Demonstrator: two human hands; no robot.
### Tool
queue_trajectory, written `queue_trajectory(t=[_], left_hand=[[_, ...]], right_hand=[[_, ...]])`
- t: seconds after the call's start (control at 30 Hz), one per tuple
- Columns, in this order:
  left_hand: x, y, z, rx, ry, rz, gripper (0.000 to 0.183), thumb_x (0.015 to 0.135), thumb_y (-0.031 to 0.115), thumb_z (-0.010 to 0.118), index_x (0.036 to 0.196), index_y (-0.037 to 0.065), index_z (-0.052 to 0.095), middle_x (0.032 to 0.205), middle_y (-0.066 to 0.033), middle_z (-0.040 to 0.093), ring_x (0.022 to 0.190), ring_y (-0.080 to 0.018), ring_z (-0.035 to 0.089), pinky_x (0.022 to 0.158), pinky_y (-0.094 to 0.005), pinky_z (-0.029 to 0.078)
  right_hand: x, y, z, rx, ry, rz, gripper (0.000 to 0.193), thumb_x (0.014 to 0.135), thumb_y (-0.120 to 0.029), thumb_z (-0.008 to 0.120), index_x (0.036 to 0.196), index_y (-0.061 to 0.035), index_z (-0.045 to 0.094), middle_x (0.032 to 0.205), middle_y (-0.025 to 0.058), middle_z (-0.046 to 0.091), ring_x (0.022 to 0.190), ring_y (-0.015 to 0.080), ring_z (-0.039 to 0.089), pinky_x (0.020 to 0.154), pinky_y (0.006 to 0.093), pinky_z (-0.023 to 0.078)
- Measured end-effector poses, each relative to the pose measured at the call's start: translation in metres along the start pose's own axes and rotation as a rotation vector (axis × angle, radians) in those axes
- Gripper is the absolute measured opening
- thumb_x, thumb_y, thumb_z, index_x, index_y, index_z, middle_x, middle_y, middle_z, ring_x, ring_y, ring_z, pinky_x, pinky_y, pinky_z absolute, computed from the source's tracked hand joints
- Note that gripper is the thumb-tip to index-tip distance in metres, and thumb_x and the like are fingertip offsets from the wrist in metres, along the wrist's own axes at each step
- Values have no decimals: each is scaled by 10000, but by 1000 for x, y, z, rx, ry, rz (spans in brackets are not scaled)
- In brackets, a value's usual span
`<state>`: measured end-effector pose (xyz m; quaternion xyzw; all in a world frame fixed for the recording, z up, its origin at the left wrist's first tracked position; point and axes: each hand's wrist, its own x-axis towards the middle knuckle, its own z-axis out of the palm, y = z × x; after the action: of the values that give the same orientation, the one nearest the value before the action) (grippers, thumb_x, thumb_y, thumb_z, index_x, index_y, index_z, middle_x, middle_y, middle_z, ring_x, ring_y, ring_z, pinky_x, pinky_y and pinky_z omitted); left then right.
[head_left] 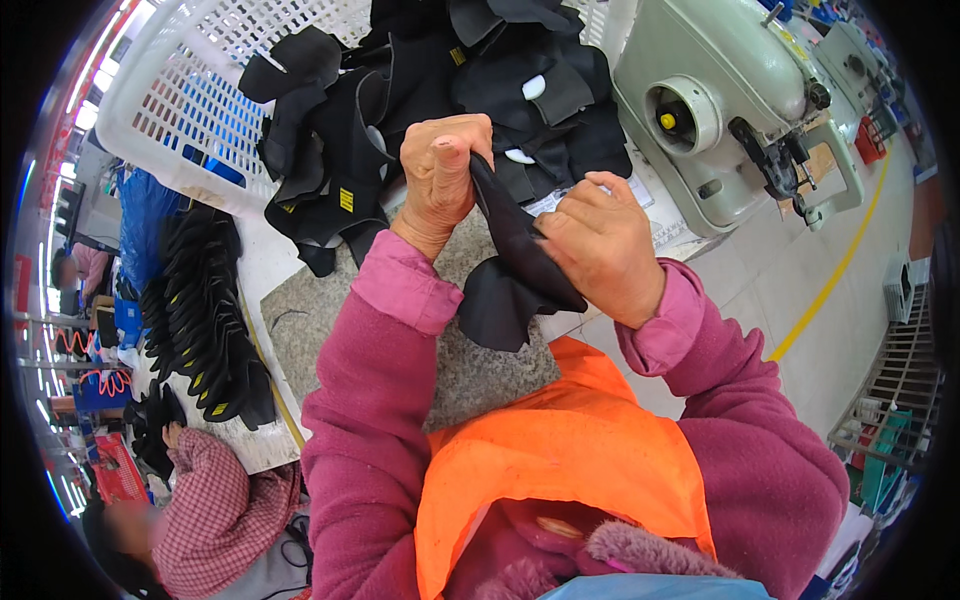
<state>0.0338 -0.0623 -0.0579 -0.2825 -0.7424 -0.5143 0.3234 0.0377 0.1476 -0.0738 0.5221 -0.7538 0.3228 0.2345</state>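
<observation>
Between my two hands a black, flexible fabric piece (515,245) is stretched, raised over the grey speckled work surface. My left hand (443,175) grips its upper end, thumb up. On the right, my right hand (603,240) pinches the piece along its edge with the fingers bent round it. Its lower flap hangs loose towards my orange apron. Just beyond my hands lies a heap of similar black cut pieces (420,90), some with yellow marks and white patches.
A white perforated plastic basket (150,125) stands behind the heap. To the right is a pale green machine (720,90) with a round hub. Stacked black pieces (205,310) line the table's left side. A person in a checked sleeve (225,495) works at lower left.
</observation>
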Motion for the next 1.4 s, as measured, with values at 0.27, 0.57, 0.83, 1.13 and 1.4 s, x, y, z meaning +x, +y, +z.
queue_trajectory(t=[0.27,0.57,0.83,1.13,1.4], left_hand=[[-4,0,-2,46,45,58,722,981,596,385,586,7,518,552,-53,443,485,-185,443,465,-310,308],[55,73,-36,257,43,292,612,832,567,632,599,7,551,598,-52,434,513,-161,442,459,-293,300],[42,207,-87,721,-229,313,431,571,241,912,868,16,696,803,-98,664,724,-220,654,633,-297,517],[-64,263,-81,920,-143,2,253,625,44,795,847,17,677,731,-68,624,573,-214,597,496,-321,441],[-200,298,-90,1075,383,-349,315,776,26,749,1071,-10,643,1001,-161,670,864,-282,656,772,-340,527]], right_hand=[[11,0,-32,431,-58,277,293,782,-113,654,1046,8,616,880,135,646,813,301,638,750,345,496],[77,-26,-49,137,172,-78,178,718,-102,748,855,-53,646,782,75,592,697,270,584,650,374,444],[113,-69,-94,55,177,-481,285,651,-55,691,931,-15,661,871,95,633,775,271,630,810,421,498],[96,-127,-31,352,130,-624,232,706,-97,685,922,-28,641,768,41,568,675,202,583,716,352,485],[160,-63,-12,-123,71,-572,357,811,-44,658,1162,-108,675,872,57,663,721,213,605,623,343,475]])
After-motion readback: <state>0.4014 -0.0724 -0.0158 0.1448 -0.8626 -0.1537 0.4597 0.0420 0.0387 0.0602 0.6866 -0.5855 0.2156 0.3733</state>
